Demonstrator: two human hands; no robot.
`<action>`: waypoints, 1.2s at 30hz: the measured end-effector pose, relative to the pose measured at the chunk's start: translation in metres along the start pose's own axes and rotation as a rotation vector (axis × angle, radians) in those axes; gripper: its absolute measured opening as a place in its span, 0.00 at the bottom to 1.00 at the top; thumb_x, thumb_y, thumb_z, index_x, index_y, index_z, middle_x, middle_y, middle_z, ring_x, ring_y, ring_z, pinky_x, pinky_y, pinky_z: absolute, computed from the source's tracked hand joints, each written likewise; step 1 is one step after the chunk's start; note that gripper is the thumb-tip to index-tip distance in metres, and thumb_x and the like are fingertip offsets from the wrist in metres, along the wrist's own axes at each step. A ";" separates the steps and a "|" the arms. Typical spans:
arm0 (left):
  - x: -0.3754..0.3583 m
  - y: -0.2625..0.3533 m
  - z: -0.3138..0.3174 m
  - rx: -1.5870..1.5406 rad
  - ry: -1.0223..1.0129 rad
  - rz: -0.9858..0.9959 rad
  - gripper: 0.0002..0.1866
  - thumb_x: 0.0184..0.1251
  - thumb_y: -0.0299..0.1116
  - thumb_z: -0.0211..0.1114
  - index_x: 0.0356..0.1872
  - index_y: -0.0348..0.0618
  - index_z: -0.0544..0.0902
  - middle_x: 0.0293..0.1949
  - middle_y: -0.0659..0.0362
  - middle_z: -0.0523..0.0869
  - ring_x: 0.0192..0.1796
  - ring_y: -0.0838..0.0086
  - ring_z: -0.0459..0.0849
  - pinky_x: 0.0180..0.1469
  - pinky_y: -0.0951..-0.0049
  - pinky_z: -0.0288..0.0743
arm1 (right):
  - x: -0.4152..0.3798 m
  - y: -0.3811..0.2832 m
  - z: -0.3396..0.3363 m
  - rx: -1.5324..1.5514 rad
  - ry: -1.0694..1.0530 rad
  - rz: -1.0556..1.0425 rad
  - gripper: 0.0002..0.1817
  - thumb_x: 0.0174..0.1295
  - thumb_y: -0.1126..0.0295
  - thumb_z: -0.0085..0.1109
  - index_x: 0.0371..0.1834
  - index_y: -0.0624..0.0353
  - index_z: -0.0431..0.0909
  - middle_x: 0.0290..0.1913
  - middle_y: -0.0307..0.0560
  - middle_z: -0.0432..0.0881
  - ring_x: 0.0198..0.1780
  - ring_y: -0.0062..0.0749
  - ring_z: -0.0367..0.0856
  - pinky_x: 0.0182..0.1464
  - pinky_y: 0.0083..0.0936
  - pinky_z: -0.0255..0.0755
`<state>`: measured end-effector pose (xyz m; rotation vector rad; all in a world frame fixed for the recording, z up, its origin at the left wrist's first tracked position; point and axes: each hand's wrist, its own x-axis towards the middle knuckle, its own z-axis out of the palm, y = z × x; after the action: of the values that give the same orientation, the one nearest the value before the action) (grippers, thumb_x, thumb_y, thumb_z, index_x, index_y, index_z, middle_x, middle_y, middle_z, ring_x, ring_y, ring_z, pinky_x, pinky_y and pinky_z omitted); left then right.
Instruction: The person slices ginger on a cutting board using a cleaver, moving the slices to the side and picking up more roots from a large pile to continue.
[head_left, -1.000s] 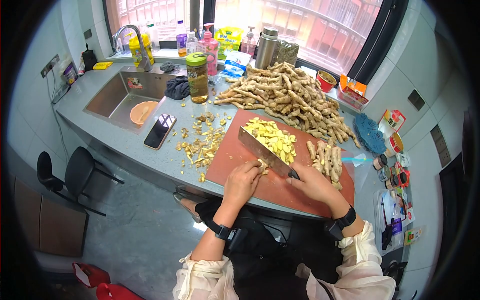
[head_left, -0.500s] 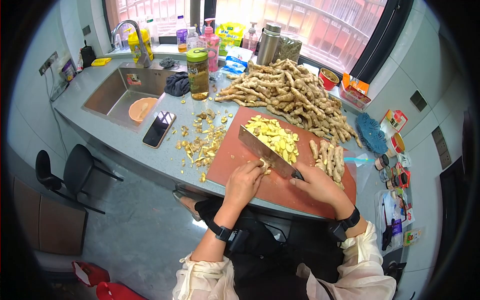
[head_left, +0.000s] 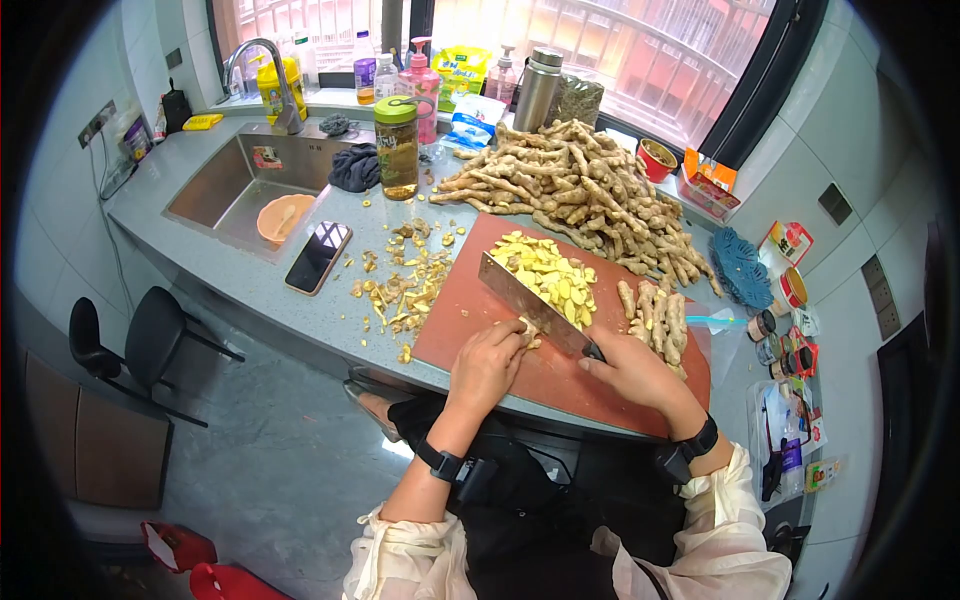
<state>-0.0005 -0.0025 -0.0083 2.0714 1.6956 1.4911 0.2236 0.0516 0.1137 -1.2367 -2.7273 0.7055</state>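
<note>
- Far left of the grey stone counter we have one steel sink holding one orange plastic bowl, and one black phone lying just beside it.
- Moving right: a scatter of tan ginger peelings, too many to count, near the front edge.
- On the red-brown cutting board, our left hand is clamped down on the small pale ginger piece, fingers curled over it.
- That piece looks firm, knobbly, light and a little slick once peeled, so we'd pin it flat near its back end.
- One broad steel cleaver stands just beside it; our right hand is closed around the handle.
- One heap of yellow slices, then roughly six peeled ginger roots at the board's right edge.
</note>
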 end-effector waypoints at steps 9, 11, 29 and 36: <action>0.001 0.000 0.001 0.000 -0.009 -0.004 0.06 0.63 0.27 0.73 0.40 0.41 0.87 0.49 0.57 0.90 0.50 0.58 0.89 0.52 0.59 0.83 | 0.007 -0.016 0.001 -0.099 -0.062 0.087 0.18 0.73 0.64 0.62 0.55 0.64 0.71 0.43 0.68 0.83 0.49 0.67 0.82 0.51 0.53 0.75; 0.001 0.001 0.000 -0.008 -0.008 -0.004 0.06 0.63 0.27 0.73 0.40 0.41 0.87 0.49 0.57 0.90 0.50 0.58 0.89 0.52 0.59 0.82 | 0.010 -0.020 0.003 -0.111 -0.068 0.103 0.17 0.73 0.63 0.62 0.54 0.64 0.70 0.42 0.69 0.83 0.48 0.68 0.82 0.50 0.55 0.74; 0.000 0.000 0.000 0.003 0.003 -0.001 0.05 0.64 0.27 0.73 0.39 0.41 0.87 0.48 0.58 0.89 0.49 0.58 0.89 0.51 0.60 0.82 | 0.019 0.007 0.015 0.126 0.062 -0.004 0.18 0.72 0.61 0.62 0.51 0.64 0.71 0.45 0.70 0.83 0.50 0.68 0.82 0.50 0.54 0.74; 0.001 0.002 -0.001 -0.009 0.002 -0.004 0.06 0.63 0.27 0.73 0.39 0.40 0.87 0.49 0.56 0.90 0.50 0.58 0.89 0.52 0.59 0.83 | 0.006 0.007 0.002 0.084 0.029 0.002 0.17 0.72 0.62 0.63 0.52 0.65 0.72 0.45 0.71 0.83 0.50 0.69 0.82 0.52 0.53 0.74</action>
<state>0.0004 -0.0028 -0.0062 2.0618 1.6893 1.4973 0.2242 0.0593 0.1082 -1.2213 -2.6443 0.7877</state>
